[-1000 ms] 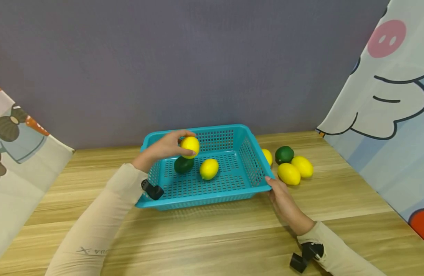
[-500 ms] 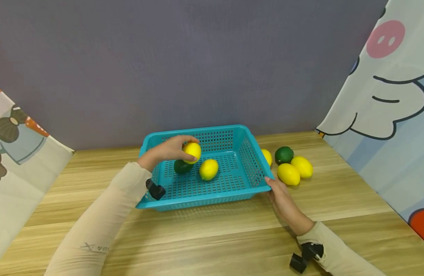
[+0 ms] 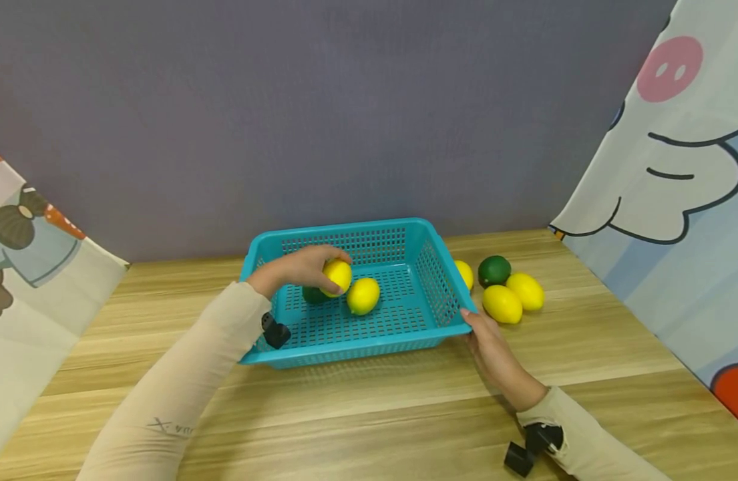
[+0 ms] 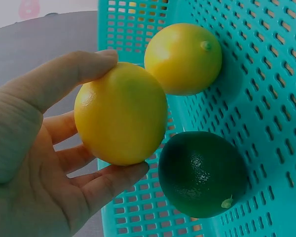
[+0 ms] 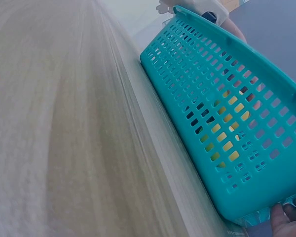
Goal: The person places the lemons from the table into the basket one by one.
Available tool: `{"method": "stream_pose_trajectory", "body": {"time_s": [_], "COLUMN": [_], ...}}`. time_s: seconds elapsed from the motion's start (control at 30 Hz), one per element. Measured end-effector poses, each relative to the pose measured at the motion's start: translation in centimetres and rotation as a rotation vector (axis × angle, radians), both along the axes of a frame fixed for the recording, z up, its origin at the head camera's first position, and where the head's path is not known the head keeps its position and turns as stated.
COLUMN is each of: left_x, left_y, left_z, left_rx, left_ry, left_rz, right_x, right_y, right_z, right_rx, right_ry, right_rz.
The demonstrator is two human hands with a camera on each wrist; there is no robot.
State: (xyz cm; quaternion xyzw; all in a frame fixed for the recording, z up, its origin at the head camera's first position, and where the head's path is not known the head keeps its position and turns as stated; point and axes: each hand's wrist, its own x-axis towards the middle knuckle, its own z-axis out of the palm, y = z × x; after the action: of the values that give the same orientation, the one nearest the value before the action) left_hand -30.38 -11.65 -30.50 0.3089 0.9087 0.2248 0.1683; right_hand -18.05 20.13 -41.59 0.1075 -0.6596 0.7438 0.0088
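Note:
My left hand holds a yellow lemon between thumb and fingertips, low inside a turquoise perforated plastic basket. Beside it in the basket lies a second lemon. A dark green lime sits under the hand, partly hidden by the held lemon in the head view. My right hand grips the basket's near right corner, thumb on top of the rim and fingers below it. Through the basket's holes in the right wrist view, patches of yellow fruit show.
Right of the basket on the wooden table lie two lemons and a green lime, plus another lemon partly hidden by the basket wall. A grey panel stands behind; printed cartoon cloths hang at both sides.
My left hand has lowered the lemon into the basket and shifted slightly right, covering more of the green lime. The right hand and the basket have stayed put.

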Motion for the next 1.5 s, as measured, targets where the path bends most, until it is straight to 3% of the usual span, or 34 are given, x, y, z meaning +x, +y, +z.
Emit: {"method": "stream_pose_trajectory", "body": {"time_s": [0.3,0.83,1.23,1.5], "left_x": [0.3,0.5,0.6,0.5], "left_y": [0.2,0.4,0.6,1.0], "left_z": [-0.1,-0.3,-0.9,-1.8], "left_rx": [-0.055,-0.085,-0.087,-0.150], "left_ry": [-0.022,-0.051,-0.216,-0.296], "left_rz": [-0.032,-0.113,-0.159,-0.195], "right_x": [0.7,0.7,0.7,0.6], "right_y": [-0.8,-0.8,-0.8,-0.8], "right_z": [1.5,1.5,1.5,1.4], "right_rx": [0.017,0.017,0.013,-0.016], "right_ry": [-0.076,-0.099,-0.083,-0.064], "right_rz": [-0.069,-0.070,-0.061,-0.062]}}
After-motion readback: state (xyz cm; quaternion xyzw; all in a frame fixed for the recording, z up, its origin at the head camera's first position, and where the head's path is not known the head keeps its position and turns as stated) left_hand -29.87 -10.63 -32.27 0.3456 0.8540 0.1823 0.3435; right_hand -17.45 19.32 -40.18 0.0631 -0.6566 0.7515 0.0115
